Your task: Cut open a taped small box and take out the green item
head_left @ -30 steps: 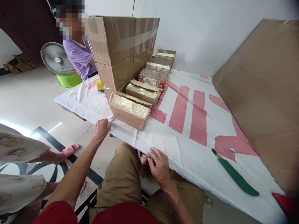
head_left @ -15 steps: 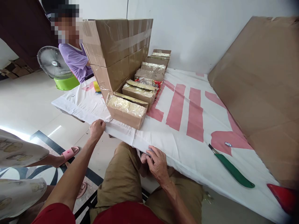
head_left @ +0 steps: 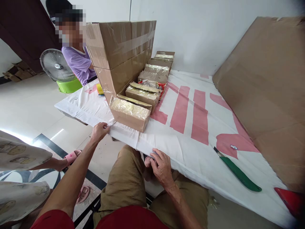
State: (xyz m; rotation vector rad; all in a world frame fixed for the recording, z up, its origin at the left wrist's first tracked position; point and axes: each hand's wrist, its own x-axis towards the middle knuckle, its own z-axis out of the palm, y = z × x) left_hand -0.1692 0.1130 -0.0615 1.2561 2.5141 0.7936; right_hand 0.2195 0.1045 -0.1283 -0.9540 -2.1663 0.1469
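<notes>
My left hand (head_left: 99,131) is at the front edge of the table, its fingers closed on the hem of the white tablecloth (head_left: 164,141). Further right along the same edge, my right hand (head_left: 162,167) has bent fingers over the cloth-covered rim, with the thumb below. Beyond the left hand, an opened cardboard box (head_left: 130,116) wrapped in clear film stands nearest me. Behind it are a second such box (head_left: 143,93) and a red printed packet (head_left: 154,84). A green-handled knife (head_left: 240,175) lies on the cloth to the right, away from both hands.
Taped cartons (head_left: 116,44) are stacked at the table's left side. A large cardboard sheet (head_left: 264,95) leans at the right, near a red object (head_left: 288,198). A person in a purple shirt (head_left: 77,63) sits beyond the cartons, near a fan (head_left: 57,65). Another person's legs show at lower left.
My left hand has loosened slightly, its fingers reaching a little further right along the table edge. The right hand stays nearly still. The view has shifted slightly.
</notes>
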